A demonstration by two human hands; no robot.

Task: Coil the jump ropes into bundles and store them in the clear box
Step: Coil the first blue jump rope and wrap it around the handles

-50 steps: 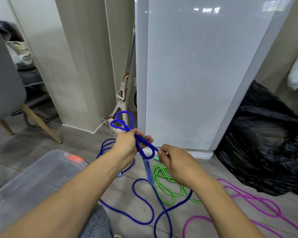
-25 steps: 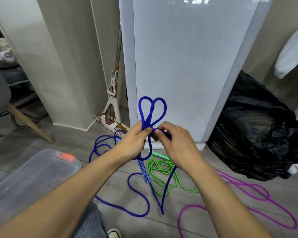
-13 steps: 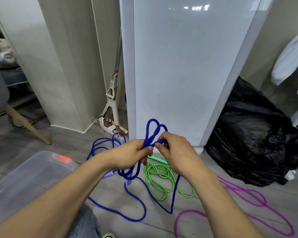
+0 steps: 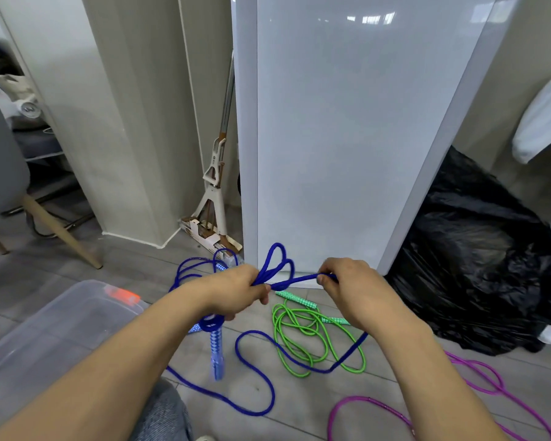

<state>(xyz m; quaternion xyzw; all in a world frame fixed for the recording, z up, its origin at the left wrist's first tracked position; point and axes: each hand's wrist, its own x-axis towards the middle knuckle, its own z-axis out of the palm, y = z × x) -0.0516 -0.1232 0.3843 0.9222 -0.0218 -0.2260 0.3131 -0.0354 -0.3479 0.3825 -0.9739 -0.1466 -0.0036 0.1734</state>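
My left hand (image 4: pixel 236 289) grips a bunch of folded loops of the blue jump rope (image 4: pixel 275 265); two loops stick up above the fist, and a patterned blue handle (image 4: pixel 216 350) hangs below it. My right hand (image 4: pixel 352 286) pinches a strand of the same rope, stretched taut to the right of the bundle. The rest of the blue rope trails in curves on the floor. A green jump rope (image 4: pixel 303 337) lies loosely piled on the floor between my forearms. A purple jump rope (image 4: pixel 477 377) lies at the lower right. The clear box (image 4: pixel 54 329) sits at the lower left.
A tall white glossy panel (image 4: pixel 347 138) stands straight ahead. A black plastic bag (image 4: pixel 477 265) lies at the right. A mop (image 4: pixel 215 192) leans in the corner beside a beige wall. A grey chair (image 4: pixel 0 173) with wooden legs stands at the left.
My right hand has moved to the right away from the left hand, drawing a blue strand out taut. The blue handle now hangs lower beneath my left fist.
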